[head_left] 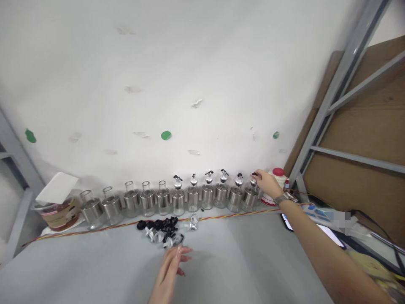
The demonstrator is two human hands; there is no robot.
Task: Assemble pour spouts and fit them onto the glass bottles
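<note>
Fingers (186, 250): on the left hand (170, 264), loosely parted above the surface near the heap; on the right hand (265, 180), drawn together at the top of the last bottle's spout stopper (253, 180), though whether they pinch it or only rest there I cannot tell.
Wall (205, 63): white, scuffed, with green spots.
Tabletop (237, 261): grey, spreading below both hands.
Brown board (367, 105): at the right, behind the bars.
Metal frame (356, 50): grey, slanting up at the right.
Bottles (147, 200): eleven in a row along the wall, upright, glass with metal sleeves; the five leftmost have open necks, the six others carry stoppers with dark tips.
Twisted cord (228, 215): red and yellow, running in front of the row.
Jar (63, 216): left of the bottles, a white piece lying tilted on top.
White container (280, 180): red-lidded, just behind the right hand.
Phone (332, 236): lit, beyond the right forearm.
Heap (163, 229): black and clear stopper parts, ahead of the left hand.
Wristwatch (284, 197): on the right wrist.
Clear piece (193, 221): beside the heap.
Black bit (202, 210): near the bottles.
</note>
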